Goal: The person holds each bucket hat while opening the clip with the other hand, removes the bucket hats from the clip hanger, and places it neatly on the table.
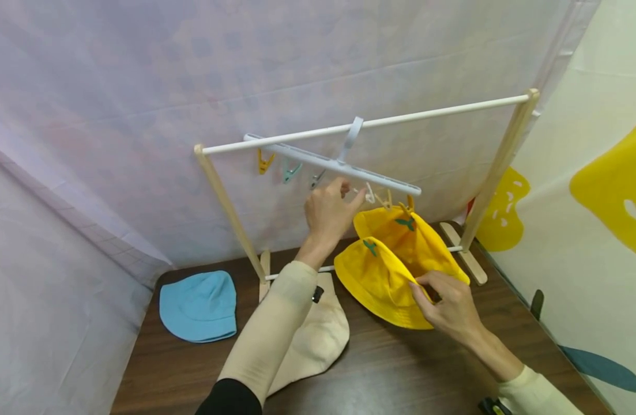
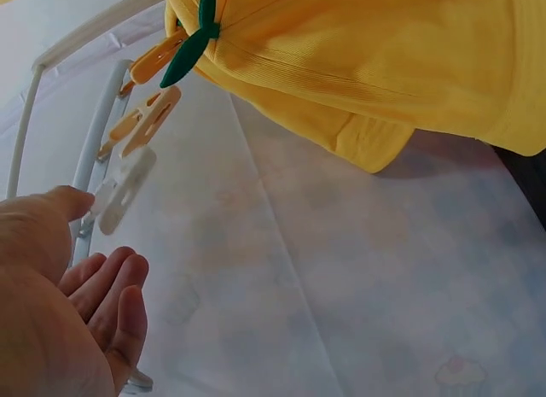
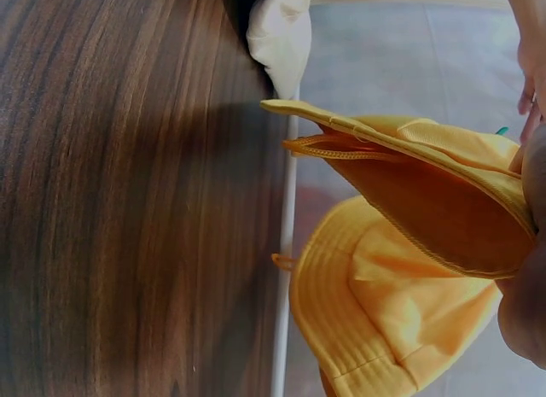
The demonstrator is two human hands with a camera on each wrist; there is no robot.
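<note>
Right hand (image 1: 450, 308) grip clamped on yellow hat (image 1: 380, 276) brim below the hanger (image 1: 333, 161); left hand (image 1: 328, 210) fingers apart, touching a white peg (image 1: 368, 193).

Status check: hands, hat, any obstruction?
Left hand open at white peg. Right hand pinching front yellow hat. Second yellow hat already pegged close behind.

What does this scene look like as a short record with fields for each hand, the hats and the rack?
left hand: raised to the white clip on the hanger, fingers near it
right hand: pinches the brim of the near yellow hat
far yellow hat: hangs from an orange clip
blue hat: lies on the table
beige hat: on the table under the left arm
rack: wooden posts, white bar
</note>
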